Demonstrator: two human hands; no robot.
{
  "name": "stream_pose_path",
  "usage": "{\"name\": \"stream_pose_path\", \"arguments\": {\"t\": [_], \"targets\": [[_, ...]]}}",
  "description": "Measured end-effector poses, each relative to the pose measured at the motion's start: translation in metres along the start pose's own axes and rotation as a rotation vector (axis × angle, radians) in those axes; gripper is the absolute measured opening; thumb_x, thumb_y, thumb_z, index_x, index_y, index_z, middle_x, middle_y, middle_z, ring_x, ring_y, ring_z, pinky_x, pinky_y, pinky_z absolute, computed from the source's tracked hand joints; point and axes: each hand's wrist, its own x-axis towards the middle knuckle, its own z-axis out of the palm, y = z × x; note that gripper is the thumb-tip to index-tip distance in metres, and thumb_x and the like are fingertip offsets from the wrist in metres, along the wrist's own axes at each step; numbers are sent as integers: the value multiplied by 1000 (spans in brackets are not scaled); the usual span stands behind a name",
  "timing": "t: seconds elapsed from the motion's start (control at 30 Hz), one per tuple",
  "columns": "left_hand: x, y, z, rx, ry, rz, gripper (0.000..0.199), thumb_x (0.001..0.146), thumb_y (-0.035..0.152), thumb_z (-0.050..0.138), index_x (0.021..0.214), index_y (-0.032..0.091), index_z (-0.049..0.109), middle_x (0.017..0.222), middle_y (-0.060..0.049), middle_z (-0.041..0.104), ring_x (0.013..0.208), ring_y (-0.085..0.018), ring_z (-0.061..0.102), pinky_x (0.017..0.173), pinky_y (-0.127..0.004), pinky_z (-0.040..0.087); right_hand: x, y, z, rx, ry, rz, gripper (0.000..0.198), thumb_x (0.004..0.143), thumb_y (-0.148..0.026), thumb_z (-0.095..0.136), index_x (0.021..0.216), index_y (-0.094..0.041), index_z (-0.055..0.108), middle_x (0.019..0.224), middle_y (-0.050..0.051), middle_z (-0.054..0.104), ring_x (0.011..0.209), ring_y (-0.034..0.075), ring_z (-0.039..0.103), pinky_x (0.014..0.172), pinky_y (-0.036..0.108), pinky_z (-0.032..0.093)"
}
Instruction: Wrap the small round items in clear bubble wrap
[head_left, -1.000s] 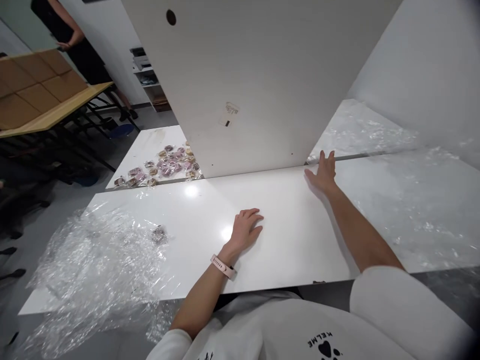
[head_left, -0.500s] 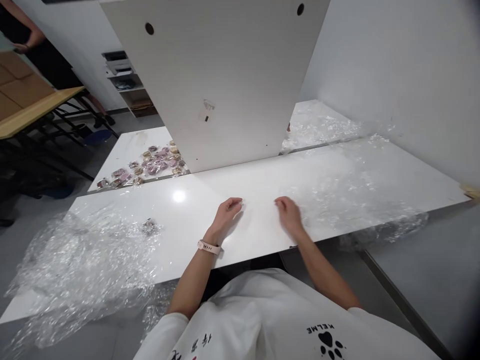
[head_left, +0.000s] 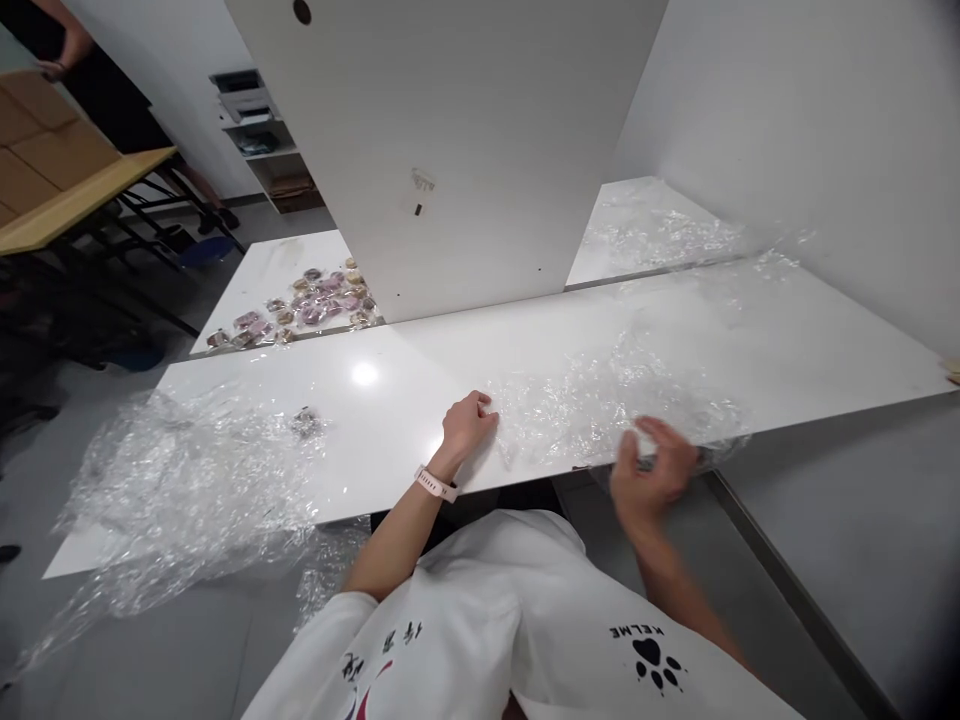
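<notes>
My left hand (head_left: 469, 424) is at the middle of the white table, its fingers pinched on the left end of crinkled clear plastic film (head_left: 592, 395). Over the film's front side, near the table edge, is my right hand (head_left: 654, 478), slightly blurred, thumb and fingers apart with nothing visible between them. The film lies wrinkled between both hands and reaches past the right one. A small wrapped piece (head_left: 304, 422) rests left of my left hand, beside a large heap of clear plastic (head_left: 187, 470).
Several wrapped pink and tan pieces (head_left: 322, 302) lie on another table (head_left: 255, 262) behind. A tall white panel (head_left: 465, 150) rises at the table's back edge. More film (head_left: 675, 238) lies beyond it, right. At far left, a person (head_left: 112, 100) stands by cardboard boxes (head_left: 64, 155).
My right hand has moved right and toward me, and its fingers have spread. The film on the right has shifted left and bunched up between my hands. My left hand stays nearly in place.
</notes>
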Motion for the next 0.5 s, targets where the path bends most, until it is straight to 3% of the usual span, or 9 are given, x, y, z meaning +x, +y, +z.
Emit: {"name": "stream_pose_path", "arguments": {"t": [0.03,0.1,0.17,0.23,0.3,0.37,0.43,0.5], "targets": [[5,3,5,36,15,25,10,75,23,71,84,22,66,73,-4,63,76,-24,61,77,-38,46,9,28,-5,-132,87,70,46,97,-46,38,130,-21,59,130,21,58,126,38,51,103,65,37],[12,7,8,61,43,71,9,76,17,65,69,22,61,75,-5,65,79,-24,60,79,-40,45,28,78,-14,-295,180,231,59,94,-50,41,142,-17,50,148,24,43,135,44,40,101,67,34],[16,9,3,3,110,106,9,78,19,62,70,21,59,78,-5,65,80,-23,60,81,-40,47,46,113,-17,-350,137,349,73,88,-57,47,146,-13,45,151,26,38,136,47,36,100,69,32],[16,10,-11,-178,193,114,6,80,23,60,77,21,56,83,-5,67,83,-21,63,82,-38,49,59,129,-14,-361,20,344,78,84,-63,50,142,-11,50,142,27,50,132,47,39,102,69,28],[13,9,-29,-442,256,71,10,81,26,59,81,20,51,87,-5,69,81,-19,66,81,-37,52,68,125,-4,-333,-103,233,76,83,-66,49,136,-12,57,127,23,61,126,43,45,105,66,25],[9,8,-47,-665,336,9,15,81,26,59,84,20,46,84,-4,71,73,-16,69,76,-35,54,73,110,10,-212,-234,137,74,81,-65,52,135,-15,59,118,17,66,114,36,52,104,60,31],[5,7,-66,-768,482,-29,18,79,24,60,86,21,44,77,-1,70,61,-14,67,68,-30,54,77,91,25,-1,-380,135,68,79,-62,56,131,-19,64,104,11,69,91,27,58,92,49,43],[2,6,-88,-784,644,-33,20,78,22,61,87,21,44,69,3,67,49,-10,60,56,-23,49,85,76,35,207,-488,196,57,80,-59,59,119,-19,72,89,7,69,69,18,52,74,37,46]]}}
